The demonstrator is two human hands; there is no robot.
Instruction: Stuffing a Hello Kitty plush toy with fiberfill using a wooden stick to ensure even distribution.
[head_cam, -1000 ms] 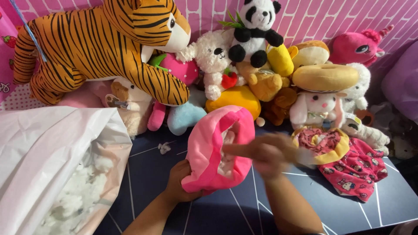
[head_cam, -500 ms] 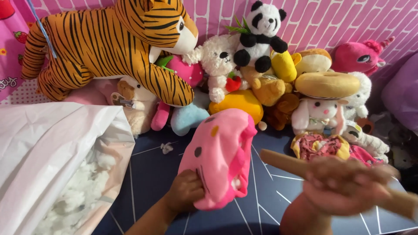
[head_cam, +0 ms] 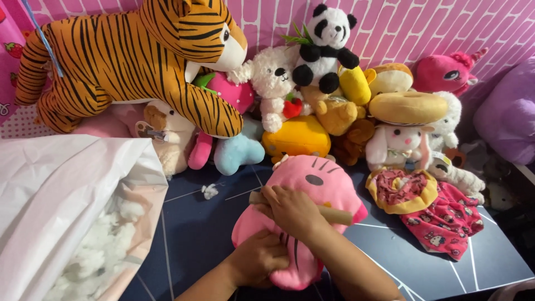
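1. Pink brick-pattern wall [head_cam: 423,22]; dark blue lined table [head_cam: 195,234].
2. Pink plush [head_cam: 317,184], table's near middle: left hand [head_cam: 257,257] fingers closed on its lower part.
3. Right hand [head_cam: 290,210] fingers closed around wooden stick [head_cam: 333,214].
4. White stuffing bag [head_cam: 67,206], left edge.

Pink plush toy [head_cam: 312,184] fuzzy cloth; stick [head_cam: 334,214] smooth matt wood.

- Pink cat plush [head_cam: 312,187]: soft, rounded and bright pink, with a black oval nose and black whisker strokes on its face. It lies on the dark blue surface at about 6 o'clock, face turned up toward 12.
- Wooden stick [head_cam: 334,214]: a plain tan rod lying crosswise over the plush, its free end pointing toward 4 o'clock.
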